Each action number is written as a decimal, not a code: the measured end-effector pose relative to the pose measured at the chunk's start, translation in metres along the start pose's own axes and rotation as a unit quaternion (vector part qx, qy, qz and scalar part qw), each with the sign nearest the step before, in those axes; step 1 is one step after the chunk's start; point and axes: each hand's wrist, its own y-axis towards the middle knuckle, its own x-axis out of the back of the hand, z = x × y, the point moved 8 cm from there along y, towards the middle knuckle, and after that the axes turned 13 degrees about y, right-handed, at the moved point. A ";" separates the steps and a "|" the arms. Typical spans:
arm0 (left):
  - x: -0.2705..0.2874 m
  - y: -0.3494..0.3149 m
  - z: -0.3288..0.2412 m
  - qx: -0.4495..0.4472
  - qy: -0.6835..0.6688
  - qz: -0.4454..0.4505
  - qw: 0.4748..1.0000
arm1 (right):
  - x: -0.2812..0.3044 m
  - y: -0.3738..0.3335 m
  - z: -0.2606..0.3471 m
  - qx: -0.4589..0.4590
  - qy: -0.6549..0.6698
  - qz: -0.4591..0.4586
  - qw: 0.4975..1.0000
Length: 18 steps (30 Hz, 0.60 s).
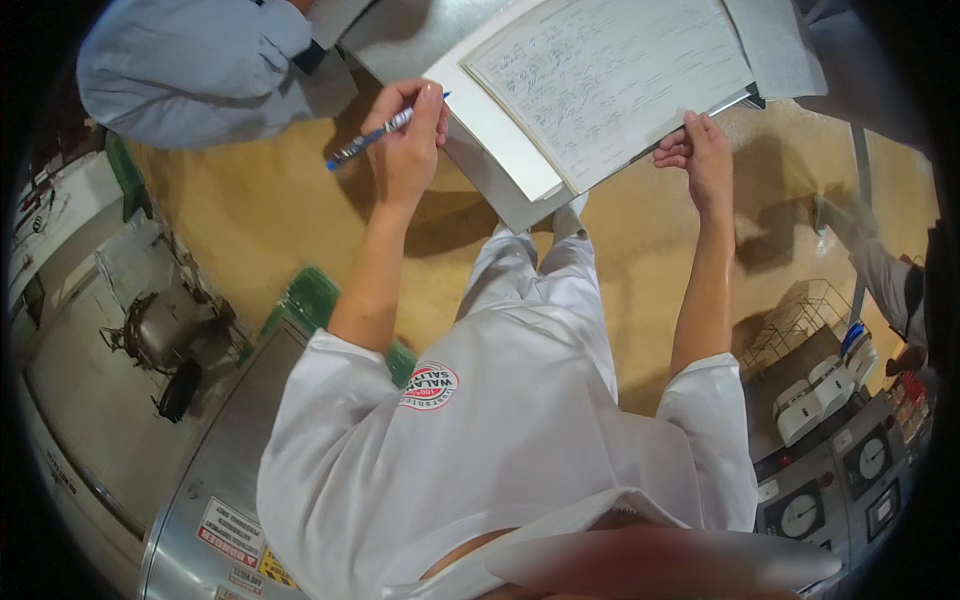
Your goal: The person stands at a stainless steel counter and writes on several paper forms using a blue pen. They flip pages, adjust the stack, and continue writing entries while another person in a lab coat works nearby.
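Note:
My left hand (pixel 405 135) is closed around a blue and white pen (pixel 372 140), its point toward the pages and its blue end sticking out to the left. In front of me an open logbook (pixel 610 85) of handwritten sheets rests at the edge of a steel table (pixel 480 175). A white sheet or board (pixel 500 130) sticks out beneath its left side. My right hand (pixel 698 150) pinches the logbook's near right edge, thumb uppermost and fingers curled under.
At the far left a person's pale sleeve (pixel 190 70) reaches the table; another pale-clothed person (pixel 870 80) is at far right. Steel equipment with warning labels (pixel 225 530) stands by my left side. Dial panels (pixel 800 510) and a wire rack (pixel 800 315) are on my right.

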 end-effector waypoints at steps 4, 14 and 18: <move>-0.022 0.012 -0.011 -0.053 -0.011 -0.010 0.998 | 0.012 -0.018 0.023 0.108 -0.067 -0.103 0.987; -0.086 0.031 -0.021 -0.055 0.068 0.035 0.996 | -0.109 -0.070 0.037 0.543 -0.417 0.063 0.726; -0.099 0.025 -0.027 -0.036 0.131 0.041 0.990 | -0.098 -0.060 0.025 0.532 -0.407 0.089 0.737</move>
